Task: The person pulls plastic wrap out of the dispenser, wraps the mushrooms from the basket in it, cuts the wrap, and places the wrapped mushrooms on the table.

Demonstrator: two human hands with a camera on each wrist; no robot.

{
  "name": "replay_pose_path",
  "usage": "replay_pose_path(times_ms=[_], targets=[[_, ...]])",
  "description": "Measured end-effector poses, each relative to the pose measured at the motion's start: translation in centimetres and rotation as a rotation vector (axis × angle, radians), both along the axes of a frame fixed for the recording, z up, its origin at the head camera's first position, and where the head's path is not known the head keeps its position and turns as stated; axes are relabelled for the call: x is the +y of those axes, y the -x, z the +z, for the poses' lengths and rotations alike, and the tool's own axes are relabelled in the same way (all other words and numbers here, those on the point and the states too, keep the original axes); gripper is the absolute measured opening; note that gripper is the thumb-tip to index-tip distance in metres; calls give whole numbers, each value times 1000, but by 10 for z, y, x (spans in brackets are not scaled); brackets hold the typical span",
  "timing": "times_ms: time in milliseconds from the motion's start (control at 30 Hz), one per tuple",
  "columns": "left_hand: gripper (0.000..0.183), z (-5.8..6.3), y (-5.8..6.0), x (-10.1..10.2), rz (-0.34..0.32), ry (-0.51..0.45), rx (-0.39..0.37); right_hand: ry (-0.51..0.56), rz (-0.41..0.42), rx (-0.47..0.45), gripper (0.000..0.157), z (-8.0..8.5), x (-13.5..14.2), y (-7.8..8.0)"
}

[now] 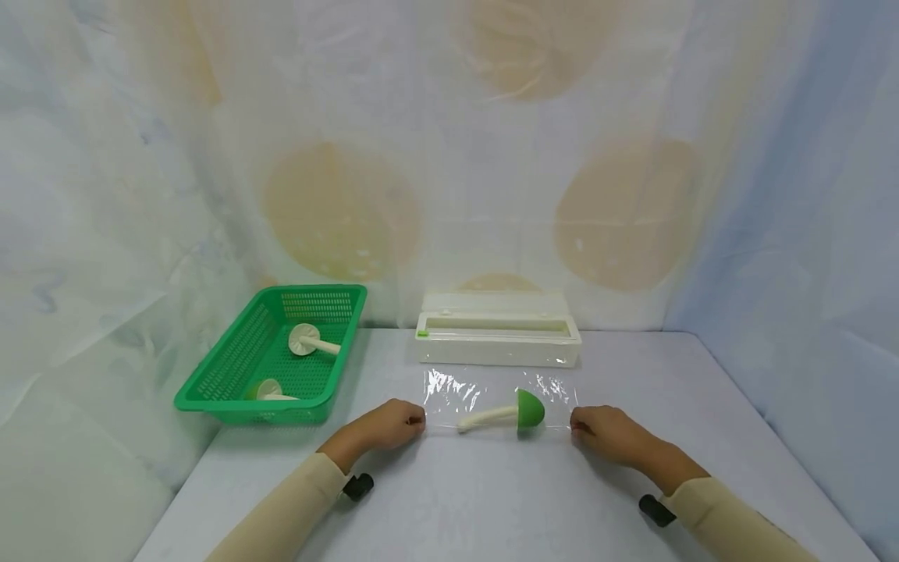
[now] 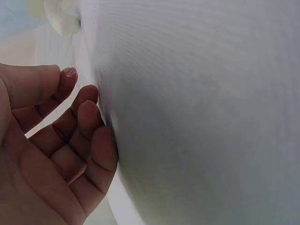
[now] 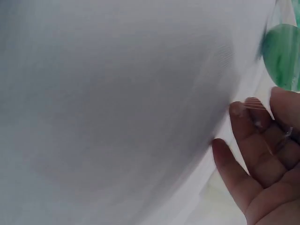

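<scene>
A clear sheet of plastic wrap [image 1: 449, 386] stretches from the front of a white wrap dispenser [image 1: 499, 353] toward me. My left hand [image 1: 389, 424] pinches its near left corner between thumb and index finger; the other fingers are loosely bent in the left wrist view. At the near right corner, my right hand [image 1: 611, 433] pinches the film, and a creased bit of it shows at the fingertips in the right wrist view. Between both hands lies a toy mushroom [image 1: 531, 409], green cap to the right and white stem to the left, overlapping the wrap.
At the left stands a green plastic basket [image 1: 270, 407] with two more toy mushrooms, one at the back [image 1: 304, 340] and one near the front [image 1: 267, 389]. The dispenser's lid [image 1: 495, 302] stands raised behind it. Fabric curtains [image 1: 485, 172] hang around the white table [image 1: 449, 507].
</scene>
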State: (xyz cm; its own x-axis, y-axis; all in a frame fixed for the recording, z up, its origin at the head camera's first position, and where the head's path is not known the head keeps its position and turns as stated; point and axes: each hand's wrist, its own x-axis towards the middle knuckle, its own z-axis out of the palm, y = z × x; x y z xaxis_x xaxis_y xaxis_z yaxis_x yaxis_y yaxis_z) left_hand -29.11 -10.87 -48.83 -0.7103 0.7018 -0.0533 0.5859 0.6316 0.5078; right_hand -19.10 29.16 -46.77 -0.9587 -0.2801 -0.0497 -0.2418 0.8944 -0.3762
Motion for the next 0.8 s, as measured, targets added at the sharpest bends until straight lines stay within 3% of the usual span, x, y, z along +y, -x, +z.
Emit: replay_pose_path(times_ms=[100, 233, 467, 600, 800], targets=[[17, 1, 1, 1, 9, -19, -20, 45, -34, -23, 10, -1, 3, 3], [16, 2, 2, 3, 68, -8, -57, 114, -52, -43, 9, -4, 7, 9], [20, 8, 12, 12, 169, 8, -122, 207, -20, -18, 22, -8, 11, 27], [22, 9, 22, 19, 221, 44, -148, 190, -52, 13, 22, -8, 9, 39], [25, 1, 33, 28, 299, 154, -108, 119, -58, 77, 16, -14, 2, 56]])
